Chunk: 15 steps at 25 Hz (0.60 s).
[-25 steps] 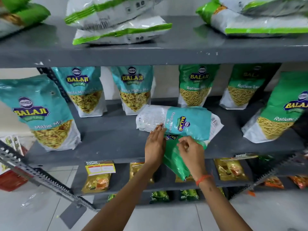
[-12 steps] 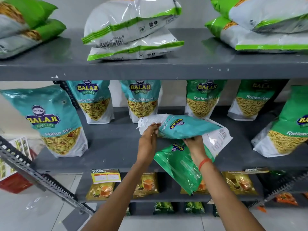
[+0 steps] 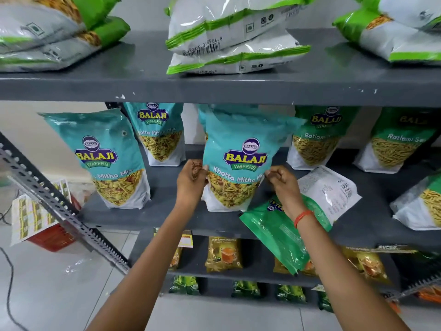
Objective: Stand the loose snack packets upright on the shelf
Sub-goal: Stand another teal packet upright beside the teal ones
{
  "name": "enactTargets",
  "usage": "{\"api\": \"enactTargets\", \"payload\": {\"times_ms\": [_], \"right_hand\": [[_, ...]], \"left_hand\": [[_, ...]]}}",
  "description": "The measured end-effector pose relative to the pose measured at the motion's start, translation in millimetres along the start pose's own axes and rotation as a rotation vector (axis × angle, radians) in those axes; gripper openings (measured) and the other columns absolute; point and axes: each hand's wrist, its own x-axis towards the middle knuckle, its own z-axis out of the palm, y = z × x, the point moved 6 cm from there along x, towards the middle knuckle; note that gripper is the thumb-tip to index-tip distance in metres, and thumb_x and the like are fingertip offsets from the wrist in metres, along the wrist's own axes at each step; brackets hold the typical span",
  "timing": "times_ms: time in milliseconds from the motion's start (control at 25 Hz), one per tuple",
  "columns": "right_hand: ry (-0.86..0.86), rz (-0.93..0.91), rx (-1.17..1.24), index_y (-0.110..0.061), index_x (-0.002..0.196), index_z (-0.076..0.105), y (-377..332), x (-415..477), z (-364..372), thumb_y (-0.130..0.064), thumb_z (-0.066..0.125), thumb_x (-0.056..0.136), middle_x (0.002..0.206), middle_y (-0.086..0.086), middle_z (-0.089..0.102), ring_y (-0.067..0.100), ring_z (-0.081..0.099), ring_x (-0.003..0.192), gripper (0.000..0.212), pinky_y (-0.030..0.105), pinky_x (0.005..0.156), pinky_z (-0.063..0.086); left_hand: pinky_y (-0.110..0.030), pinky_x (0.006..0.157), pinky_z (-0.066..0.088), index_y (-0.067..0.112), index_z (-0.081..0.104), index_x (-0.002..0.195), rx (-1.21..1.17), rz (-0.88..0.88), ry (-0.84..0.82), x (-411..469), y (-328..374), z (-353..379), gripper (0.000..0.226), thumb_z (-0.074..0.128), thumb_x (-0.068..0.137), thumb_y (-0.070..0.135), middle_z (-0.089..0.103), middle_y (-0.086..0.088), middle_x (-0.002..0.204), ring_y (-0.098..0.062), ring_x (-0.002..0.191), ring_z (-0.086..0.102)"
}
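Note:
A teal Balaji Khatta Mitha Mix packet (image 3: 238, 161) stands upright near the front of the grey middle shelf (image 3: 167, 211), label facing me. My left hand (image 3: 192, 179) pinches its left edge and my right hand (image 3: 281, 181) pinches its right edge. Just to the right, a green packet (image 3: 276, 235) lies flat and hangs over the shelf's front edge, partly under my right wrist. A white-backed packet (image 3: 329, 189) lies flat behind it.
Other teal packets (image 3: 107, 161) and green Ratlami Sev packets (image 3: 315, 139) stand upright along the same shelf. The top shelf (image 3: 214, 89) holds packets lying flat. Lower shelves carry small yellow and green packs. A perforated metal rail (image 3: 59, 206) slants at left.
The teal packet was lying flat on the green one; both hands lifted it, turned it and stood it upright. The green and white-backed packets stay flat. The view has moved closer.

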Motion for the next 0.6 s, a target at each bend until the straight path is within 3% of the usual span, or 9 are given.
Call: {"api": "enactTargets", "payload": {"times_ms": [120,360,600], "right_hand": [[-0.038,0.014,0.030,-0.012,0.088,0.056,-11,-28,6,-0.004,0.048,0.094,0.092,0.009,0.064,0.012,0.060,0.083,0.012,0.028,0.082,0.051],[-0.080,0.083,0.075,-0.011,0.083,0.060,-35,-74,-2,-0.004,0.052,0.092,0.080,0.004,0.066,0.001,0.066,0.063,0.014,0.015,0.059,0.057],[-0.095,0.081,0.081,-0.012,0.083,0.061,-41,-80,-1,-0.008,0.055,0.091,0.084,0.004,0.070,0.005,0.068,0.071,0.011,0.017,0.061,0.057]], "left_hand": [[-0.032,0.074,0.054,0.015,0.059,0.091,0.051,-0.078,0.008,-14,4,-19,0.002,0.058,0.091,0.016,0.068,-0.005,0.089,-0.019,0.082,0.064],[-0.017,0.058,0.057,0.008,0.063,0.091,-0.088,-0.200,-0.035,-54,21,-39,0.005,0.060,0.089,0.011,0.068,-0.007,0.085,-0.016,0.076,0.065],[-0.029,0.073,0.057,0.010,0.064,0.091,-0.083,-0.228,-0.068,-57,28,-49,0.006,0.061,0.088,0.015,0.070,-0.009,0.091,-0.020,0.083,0.066]]}}
